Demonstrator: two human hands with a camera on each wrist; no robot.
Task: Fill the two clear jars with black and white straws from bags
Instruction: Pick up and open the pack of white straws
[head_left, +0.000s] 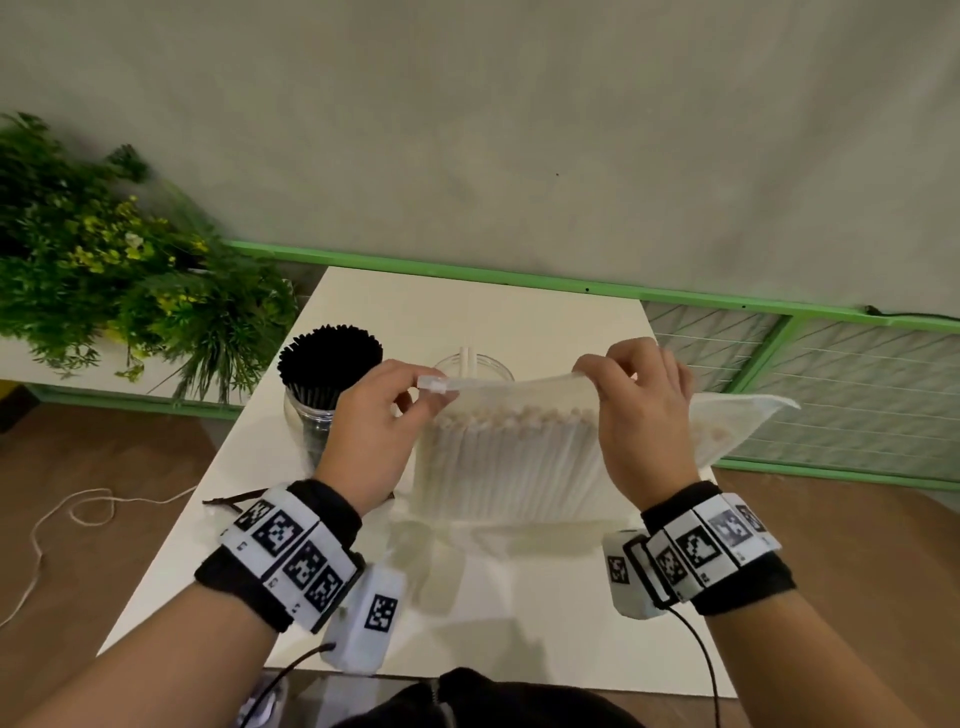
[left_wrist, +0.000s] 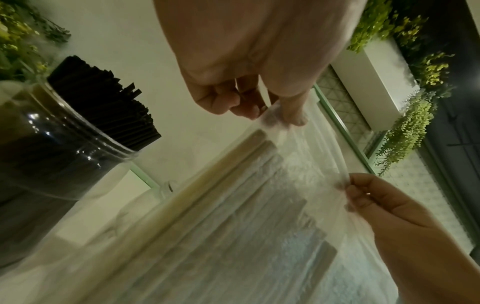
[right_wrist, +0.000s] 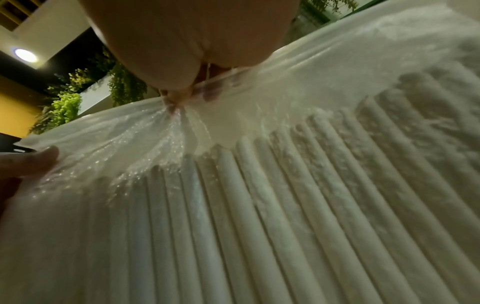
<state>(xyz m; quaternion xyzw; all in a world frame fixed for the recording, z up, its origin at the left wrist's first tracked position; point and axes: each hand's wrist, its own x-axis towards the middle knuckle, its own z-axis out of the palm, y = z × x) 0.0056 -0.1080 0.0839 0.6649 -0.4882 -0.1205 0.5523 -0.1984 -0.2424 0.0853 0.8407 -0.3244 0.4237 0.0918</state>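
Bag (head_left: 511, 457) of white straws upright, left hand (head_left: 376, 431) pinching top corner, right hand (head_left: 641, 415) pinching top edge, fingers curled.

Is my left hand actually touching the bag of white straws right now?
Touching. In the left wrist view the left hand pinches the top edge of the bag of white straws, the film bunched between thumb and fingertips.
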